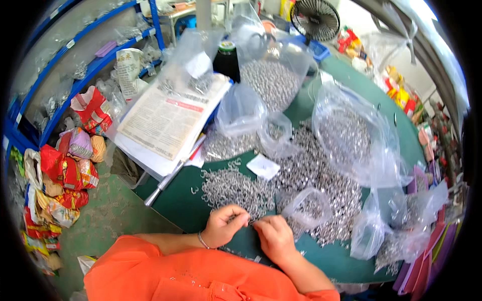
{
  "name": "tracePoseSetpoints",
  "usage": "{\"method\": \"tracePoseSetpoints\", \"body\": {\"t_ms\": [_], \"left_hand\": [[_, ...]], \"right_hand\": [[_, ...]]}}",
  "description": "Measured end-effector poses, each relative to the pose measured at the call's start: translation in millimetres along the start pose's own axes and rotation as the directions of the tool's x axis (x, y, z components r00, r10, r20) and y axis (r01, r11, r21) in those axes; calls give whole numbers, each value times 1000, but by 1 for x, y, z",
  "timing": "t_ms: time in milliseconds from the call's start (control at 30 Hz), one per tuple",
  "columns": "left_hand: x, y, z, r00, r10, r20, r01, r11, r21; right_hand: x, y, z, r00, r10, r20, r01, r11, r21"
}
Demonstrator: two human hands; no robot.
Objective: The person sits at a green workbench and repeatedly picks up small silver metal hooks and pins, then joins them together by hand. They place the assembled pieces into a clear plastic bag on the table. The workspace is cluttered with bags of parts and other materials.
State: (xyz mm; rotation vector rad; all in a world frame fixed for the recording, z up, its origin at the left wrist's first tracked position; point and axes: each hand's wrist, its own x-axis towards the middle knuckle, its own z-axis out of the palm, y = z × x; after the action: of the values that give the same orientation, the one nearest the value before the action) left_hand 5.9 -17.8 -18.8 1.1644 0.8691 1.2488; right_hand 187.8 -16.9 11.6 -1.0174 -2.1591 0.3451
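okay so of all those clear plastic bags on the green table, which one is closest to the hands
The small clear bag lying open just above the right hand, partly filled with metal pieces. The other bags sit farther back or off to the right edge.

We record a small workshop for piecework sorting or packing. A green tabletop (181, 203) carries heaps of small metal hooks (236, 188) and many clear plastic bags (351, 140) filled with them. Blue metal shelving (85, 65) at left holds more bagged stock. We note a concrete floor (108, 215), a fan (315, 19), and piled coloured packets (63, 173).
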Motion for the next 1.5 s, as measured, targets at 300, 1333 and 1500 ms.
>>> {"method": "tracePoseSetpoints", "body": {"t_ms": [300,1333,1500], "left_hand": [[3,8,5,999,42,-3,-42,999,22],[12,2,3,960,178,214,-236,928,288],[12,3,3,958,193,210,-251,921,297]], "right_hand": [[1,-5,-4,1000,4,-2,-4,998,67],[-8,4,-8,847,501,181,-441,470,764],[-7,7,-9,881,456,128,-426,642,638]]}}
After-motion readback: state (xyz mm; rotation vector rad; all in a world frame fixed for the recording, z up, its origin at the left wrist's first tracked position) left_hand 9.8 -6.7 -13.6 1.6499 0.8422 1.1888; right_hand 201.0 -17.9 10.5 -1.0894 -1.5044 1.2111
